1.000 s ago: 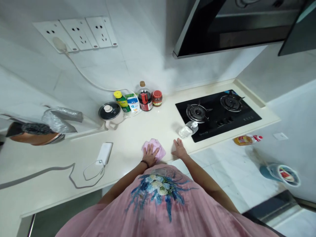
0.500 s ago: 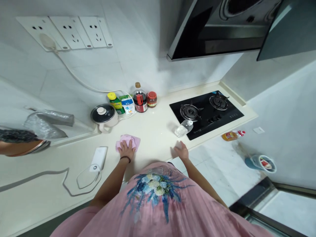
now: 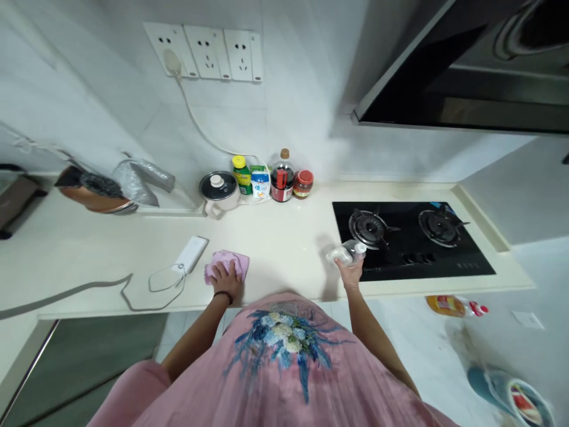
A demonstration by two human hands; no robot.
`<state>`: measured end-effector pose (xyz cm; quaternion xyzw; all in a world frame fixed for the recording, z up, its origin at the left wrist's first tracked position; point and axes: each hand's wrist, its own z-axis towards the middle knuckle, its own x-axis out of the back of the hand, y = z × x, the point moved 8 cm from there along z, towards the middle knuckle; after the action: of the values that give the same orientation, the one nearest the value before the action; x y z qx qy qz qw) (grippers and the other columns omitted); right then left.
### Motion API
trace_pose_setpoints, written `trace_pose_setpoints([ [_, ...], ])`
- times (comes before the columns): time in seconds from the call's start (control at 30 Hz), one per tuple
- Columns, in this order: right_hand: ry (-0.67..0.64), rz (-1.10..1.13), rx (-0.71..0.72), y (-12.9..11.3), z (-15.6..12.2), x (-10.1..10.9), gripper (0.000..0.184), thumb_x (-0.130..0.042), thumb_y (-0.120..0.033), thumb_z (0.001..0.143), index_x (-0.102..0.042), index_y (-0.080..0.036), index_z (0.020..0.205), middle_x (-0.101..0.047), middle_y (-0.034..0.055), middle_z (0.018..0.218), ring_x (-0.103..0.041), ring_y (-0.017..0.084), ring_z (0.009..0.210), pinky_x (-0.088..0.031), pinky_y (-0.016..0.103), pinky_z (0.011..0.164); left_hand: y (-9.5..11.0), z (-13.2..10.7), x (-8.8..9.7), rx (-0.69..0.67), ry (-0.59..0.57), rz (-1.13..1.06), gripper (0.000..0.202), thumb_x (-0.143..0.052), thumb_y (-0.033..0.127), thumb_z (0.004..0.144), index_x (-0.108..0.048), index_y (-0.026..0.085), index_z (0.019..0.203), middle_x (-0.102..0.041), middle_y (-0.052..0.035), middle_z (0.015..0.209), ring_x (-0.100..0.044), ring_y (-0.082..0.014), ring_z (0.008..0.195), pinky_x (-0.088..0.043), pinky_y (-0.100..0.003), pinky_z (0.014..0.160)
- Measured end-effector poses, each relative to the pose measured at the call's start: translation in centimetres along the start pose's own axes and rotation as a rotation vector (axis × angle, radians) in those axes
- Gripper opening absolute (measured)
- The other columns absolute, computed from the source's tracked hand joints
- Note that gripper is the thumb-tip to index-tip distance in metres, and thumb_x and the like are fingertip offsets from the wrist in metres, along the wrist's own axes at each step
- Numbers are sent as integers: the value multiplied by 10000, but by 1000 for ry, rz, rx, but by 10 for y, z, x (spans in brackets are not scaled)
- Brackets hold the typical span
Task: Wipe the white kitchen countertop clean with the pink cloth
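My left hand (image 3: 226,279), a dark bracelet at its wrist, lies with fingers spread on a folded pink cloth (image 3: 240,261) on the counter. My right hand (image 3: 350,273) has its thumb and fingers around a clear plastic bottle (image 3: 354,248) with a white cap. That bottle is tilted on its side, its cap end over the edge of the black gas stove (image 3: 400,261). It looks partly filled with something white or clear; which one I cannot tell.
Along the wall stand a lidded electric pot (image 3: 220,190), a yellow-capped bottle (image 3: 242,175), a white-blue packet (image 3: 261,184), a dark sauce bottle (image 3: 283,178) and a red-lidded jar (image 3: 303,184). A white power bank (image 3: 192,252) with a cable lies left. The range hood (image 3: 444,89) overhangs the stove.
My right hand has moved from beside the counter edge up to the clear bottle and closed around it. My left hand stays on the cloth. The head view has turned.
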<state>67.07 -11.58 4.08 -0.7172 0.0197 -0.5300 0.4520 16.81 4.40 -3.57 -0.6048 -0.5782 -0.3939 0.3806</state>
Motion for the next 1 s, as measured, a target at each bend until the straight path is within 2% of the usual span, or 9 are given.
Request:
trace_pose_setpoints([
  [0.1, 12, 75, -54, 4, 21, 1, 881, -699, -501, 862, -363, -101, 1571, -642, 237, 1447, -630, 296, 1275, -510, 381, 1080, 4, -6, 0, 34, -9, -29, 738, -384, 476, 1093, -274, 193, 1765, -81, -292, 1815, -95, -492, 1685, -197, -723, 1282],
  [0.23, -95, -35, 146, -38, 35, -13, 813, -736, -450, 790, -473, -141, 1495, -661, 188, 1415, -629, 316, 1253, -501, 427, 1097, 6, -8, 2, 54, -6, -61, 752, -428, 490, 1087, -276, 205, 1766, -71, -284, 1820, -94, -488, 1686, -180, -714, 1293],
  [0.4, -369, -432, 444, -117, -2, -77, 753, -737, -260, 736, -572, -183, 1467, -655, 169, 1376, -544, 358, 1316, -382, 449, 1180, 6, -10, 5, 44, 3, -65, 748, -435, 472, 1083, -288, 199, 1764, -97, -283, 1818, -92, -493, 1685, -177, -720, 1295],
  [0.47, -405, -511, 464, -134, -19, -96, 746, -717, -225, 751, -566, -178, 1480, -640, 174, 1371, -532, 354, 1306, -366, 449, 1169, 6, -10, 6, 34, 1, -62, 752, -428, 470, 1083, -280, 191, 1766, -106, -281, 1818, -88, -494, 1685, -181, -730, 1290],
  [0.53, -404, -527, 447, -139, -30, -105, 740, -706, -198, 754, -568, -174, 1480, -634, 177, 1366, -529, 353, 1303, -358, 454, 1167, 6, -11, 6, 23, -4, -60, 755, -422, 468, 1085, -269, 185, 1768, -102, -286, 1817, -86, -499, 1684, -186, -729, 1289],
  [0.67, -352, -370, 382, -125, -28, -97, 747, -740, -210, 716, -588, -191, 1448, -649, 156, 1344, -546, 349, 1298, -384, 472, 1178, 6, -10, 6, 10, -12, -39, 763, -431, 476, 1083, -264, 184, 1769, -88, -300, 1813, -86, -518, 1677, -192, -717, 1292],
  [0.77, -246, -17, 299, -104, -16, -72, 788, -816, -339, 666, -587, -192, 1405, -654, 136, 1362, -582, 335, 1279, -442, 500, 1169, 4, -9, 6, 14, -27, -20, 766, -420, 479, 1085, -245, 196, 1774, -89, -282, 1820, -86, -511, 1679, -187, -718, 1293],
  [0.9, -90, 425, 54, -53, -4, -35, 889, -908, -493, 565, -566, -193, 1329, -703, 109, 1263, -669, 291, 1113, -541, 509, 1044, 7, -7, 6, -15, -53, 3, 760, -405, 477, 1089, -239, 199, 1776, -76, -270, 1826, -82, -514, 1679, -192, -724, 1291],
  [1.0, 53, 501, -31, -13, -3, -9, 890, -945, -489, 536, -553, -189, 1276, -716, 87, 1172, -673, 245, 1030, -566, 465, 980, 32, -9, 3, -166, -82, 26, 754, -432, 477, 1079, -270, 220, 1770, -34, -238, 1839, -38, -507, 1685, -185, -710, 1302],
])
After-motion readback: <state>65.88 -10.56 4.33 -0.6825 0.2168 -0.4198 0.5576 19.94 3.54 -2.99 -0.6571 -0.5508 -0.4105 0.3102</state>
